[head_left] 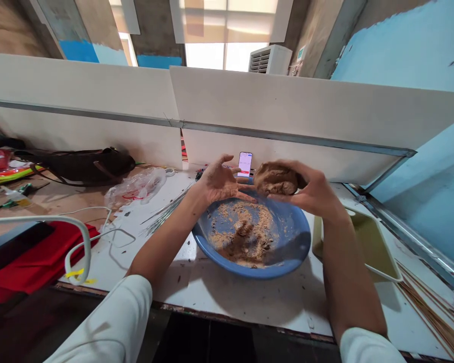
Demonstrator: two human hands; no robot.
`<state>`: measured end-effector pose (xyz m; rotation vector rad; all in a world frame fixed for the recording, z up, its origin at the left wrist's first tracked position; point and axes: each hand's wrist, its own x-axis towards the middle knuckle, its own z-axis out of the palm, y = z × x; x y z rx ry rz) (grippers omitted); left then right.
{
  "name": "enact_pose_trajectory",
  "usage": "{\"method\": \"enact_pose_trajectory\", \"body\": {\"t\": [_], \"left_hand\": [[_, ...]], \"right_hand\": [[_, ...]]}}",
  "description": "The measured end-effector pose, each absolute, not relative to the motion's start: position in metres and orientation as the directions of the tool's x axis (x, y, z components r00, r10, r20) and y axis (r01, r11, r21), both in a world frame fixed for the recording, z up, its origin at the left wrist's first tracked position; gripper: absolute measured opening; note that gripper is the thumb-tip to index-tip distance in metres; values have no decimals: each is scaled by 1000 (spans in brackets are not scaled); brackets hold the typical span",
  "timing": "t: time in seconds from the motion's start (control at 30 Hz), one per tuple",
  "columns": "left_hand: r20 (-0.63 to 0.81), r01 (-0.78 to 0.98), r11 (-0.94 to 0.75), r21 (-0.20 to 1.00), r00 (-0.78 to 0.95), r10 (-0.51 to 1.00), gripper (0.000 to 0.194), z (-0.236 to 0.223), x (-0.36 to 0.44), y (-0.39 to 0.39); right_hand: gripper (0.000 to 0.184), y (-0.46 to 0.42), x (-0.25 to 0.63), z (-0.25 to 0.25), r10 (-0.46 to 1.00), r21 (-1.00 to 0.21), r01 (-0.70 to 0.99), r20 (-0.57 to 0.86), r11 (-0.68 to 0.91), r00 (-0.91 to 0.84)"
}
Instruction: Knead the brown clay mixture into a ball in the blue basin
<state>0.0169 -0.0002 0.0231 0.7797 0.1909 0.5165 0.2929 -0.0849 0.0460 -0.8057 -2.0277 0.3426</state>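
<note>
While the left hand [221, 184] spreads empty, the right hand [316, 191] grips one brown lump [275, 179] above one bowl [251, 275].

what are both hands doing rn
Left hand: open, fingers spread, holding nothing.
Right hand: closed around a brown clay-like lump, holding it.

One head-worn view, looking forward and down, close above a blue plastic basin [291, 242], white partition panels [287, 111] across the far side.
</note>
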Motion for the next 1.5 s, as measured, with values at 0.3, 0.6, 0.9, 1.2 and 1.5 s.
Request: {"method": "enact_pose_trajectory", "body": {"t": [0.3,0.6,0.9,1.2,1.5], "left_hand": [[-35,-506,495,706,674,738,78,37,12,-15],[-12,-614,518,595,638,770,105,31,8,-9],[103,-688,422,591,583,806,76,49,19,-41],[216,-662,371,651,630,746,82,58,14,-48],[239,-653,276,705,586,774,82,53,17,-40]], "right_hand": [[68,-83,271,39,640,-483,420,580,768,-505],[82,-81,282,38,596,-522,424,801,740,-54],[71,-86,250,26,536,-344,487,774,803,-337],[73,-103,251,35,524,-300,484,732,822,-436],[73,-105,260,39,553,-287,499,636,817,-539]]}}
